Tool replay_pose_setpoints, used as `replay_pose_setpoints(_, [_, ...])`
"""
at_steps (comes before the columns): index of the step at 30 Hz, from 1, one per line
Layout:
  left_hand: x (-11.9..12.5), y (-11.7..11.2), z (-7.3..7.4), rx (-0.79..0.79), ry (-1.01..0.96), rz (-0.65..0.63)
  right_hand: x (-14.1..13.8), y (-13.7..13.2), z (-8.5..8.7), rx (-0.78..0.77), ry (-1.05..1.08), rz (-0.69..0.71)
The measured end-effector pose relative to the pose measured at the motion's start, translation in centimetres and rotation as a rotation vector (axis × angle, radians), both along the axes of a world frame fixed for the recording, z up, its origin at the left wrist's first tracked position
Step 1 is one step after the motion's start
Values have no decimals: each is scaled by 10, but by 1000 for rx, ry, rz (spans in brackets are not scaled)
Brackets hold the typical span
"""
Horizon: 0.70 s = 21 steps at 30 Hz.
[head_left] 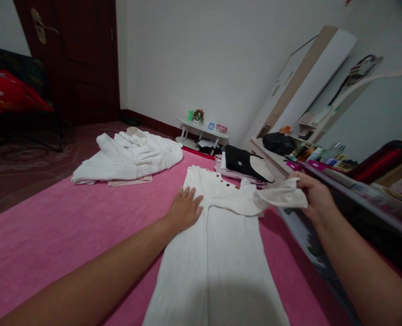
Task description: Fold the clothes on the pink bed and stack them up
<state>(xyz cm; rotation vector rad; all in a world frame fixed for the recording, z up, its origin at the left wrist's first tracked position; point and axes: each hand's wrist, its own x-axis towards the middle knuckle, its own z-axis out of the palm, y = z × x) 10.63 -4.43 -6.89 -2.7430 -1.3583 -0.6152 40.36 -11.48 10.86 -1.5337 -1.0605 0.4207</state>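
A long white dress [231, 253] with dark buttons near its neckline lies stretched out on the pink bed cover [68, 231], its lower part running toward me. My left hand [186, 208] rests flat on the dress's left edge below the shoulder, fingers spread. Out to the right, my right hand [311, 192] pinches the end of the dress's sleeve, holding it raised past the bed's edge. The thumb and fingertips are partly behind the cloth.
Rumpled white clothes [136, 156] lie at the bed's far left. Beyond the neckline sits a stack of folded garments with a black one [240, 163] on top. A cluttered dressing table [323, 160] stands right; a small white shelf [203, 127] stands by the wall.
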Motion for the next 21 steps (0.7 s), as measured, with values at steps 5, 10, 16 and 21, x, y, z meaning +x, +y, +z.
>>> replay_pose_setpoints(5, [0,0,0,-17,-3,-9,-32,-42,-1,-821,-191,831])
replay_pose_setpoints(10, [1,1,-1,-6,-2,-14,-35,-36,-34,-832,-386,889])
replay_pose_setpoints(16, [1,0,0,2,10,-19,-30,6,-96,-570,-867,237])
replay_pose_setpoints(21, [0,0,2,24,7,-71,-42,26,-122,-617,-1082,-87])
